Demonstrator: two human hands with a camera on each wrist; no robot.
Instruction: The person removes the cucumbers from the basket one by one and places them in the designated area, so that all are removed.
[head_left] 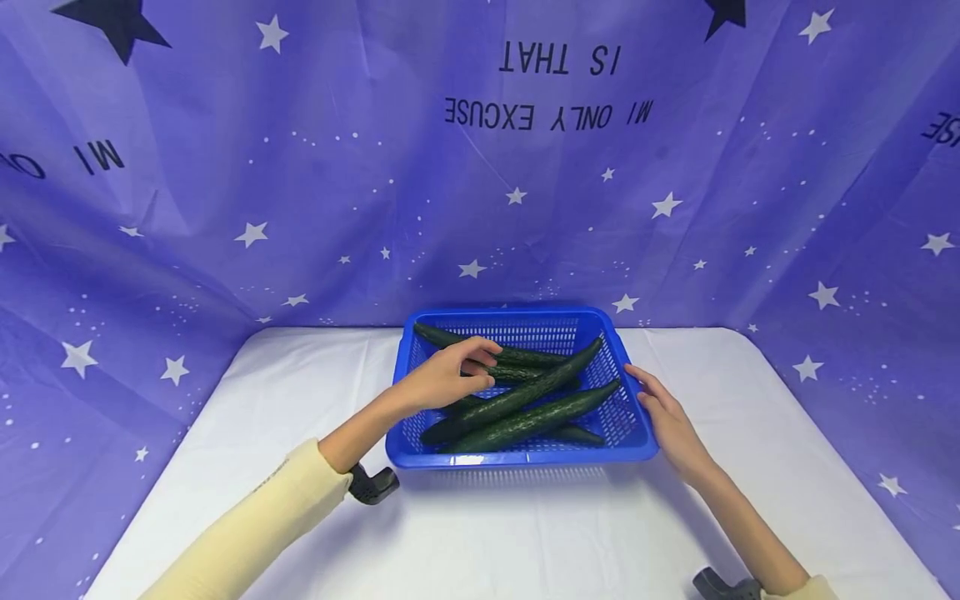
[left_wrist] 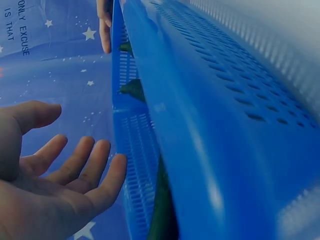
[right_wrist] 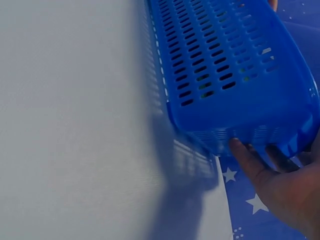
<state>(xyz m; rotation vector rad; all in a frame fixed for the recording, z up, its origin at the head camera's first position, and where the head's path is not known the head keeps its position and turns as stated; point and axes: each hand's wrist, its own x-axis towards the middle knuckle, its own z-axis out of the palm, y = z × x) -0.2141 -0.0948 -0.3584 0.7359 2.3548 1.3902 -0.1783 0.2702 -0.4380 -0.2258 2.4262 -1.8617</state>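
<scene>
A blue plastic basket [head_left: 525, 457] with slotted walls sits on the white table and holds several long dark green cucumbers [head_left: 536, 417]. Over the basket's left part, my left hand [head_left: 450, 375] hovers with loosely bent fingers and nothing between them. The left wrist view shows that hand [left_wrist: 65, 190] spread beside the basket rim [left_wrist: 200, 165], its palm bare. My right hand [head_left: 671, 425] touches the basket's right end, fingertips at the rim. In the right wrist view, its extended fingers [right_wrist: 250, 162] lie against the outer end wall [right_wrist: 225, 112].
White cloth covers the table [head_left: 540, 533]. A purple curtain [head_left: 420, 208] with stars and lettering hangs behind and along both sides, close past the basket's far edge. Black wrist devices [head_left: 372, 485] hang under both forearms.
</scene>
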